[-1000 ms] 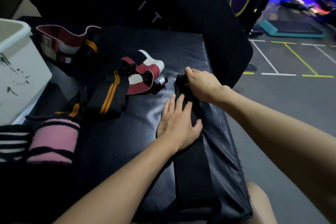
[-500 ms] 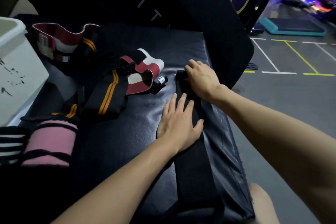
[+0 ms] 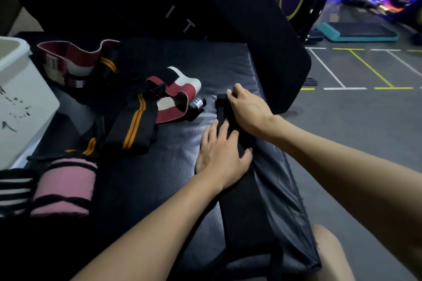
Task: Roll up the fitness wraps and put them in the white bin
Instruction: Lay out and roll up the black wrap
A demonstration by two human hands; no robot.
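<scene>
Fingers of right hand (image 3: 247,109) curled, tips hidden, on black wrap (image 3: 242,201); left hand (image 3: 222,155) flat.

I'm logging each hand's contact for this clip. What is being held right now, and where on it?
The right hand grips the far rolled end of the black wrap. The left hand lies flat, pressing its middle against the bench pad.

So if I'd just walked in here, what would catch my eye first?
Probably the two bare hands at the middle of the black padded bench: the left hand lies flat on a long black wrap, while the right hand grips its far end. To the left sprawls a heap of loose wraps, the black one with orange stripes foremost, and a white bin stands at the left edge.
</scene>
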